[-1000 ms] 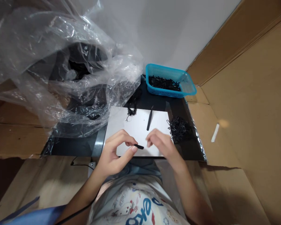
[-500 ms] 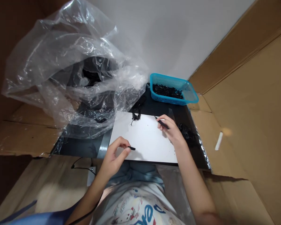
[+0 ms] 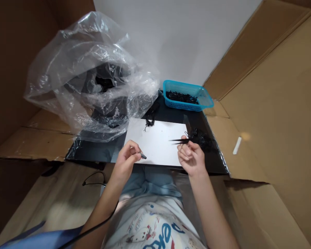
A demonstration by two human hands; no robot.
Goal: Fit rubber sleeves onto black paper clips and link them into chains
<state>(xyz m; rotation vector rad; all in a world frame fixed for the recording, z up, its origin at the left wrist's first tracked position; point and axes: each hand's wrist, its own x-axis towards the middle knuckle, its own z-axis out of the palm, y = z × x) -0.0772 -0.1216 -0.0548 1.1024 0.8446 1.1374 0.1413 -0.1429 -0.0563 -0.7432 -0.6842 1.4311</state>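
Speaker one: "Black tweezers (image 3: 180,141), pinched in the right hand (image 3: 191,158), out over the white sheet's (image 3: 155,141) right edge, we see!"

Speaker two: "And the left hand (image 3: 125,162)? We'd say it's pinching a small black piece (image 3: 143,156), though that's hard to tell."

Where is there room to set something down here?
The white rectangular board has open surface between the left hand and right hand, below a small black tangle. It is crowded at right, around the black loops and blue plastic basket, and at left beneath the clear plastic bag.
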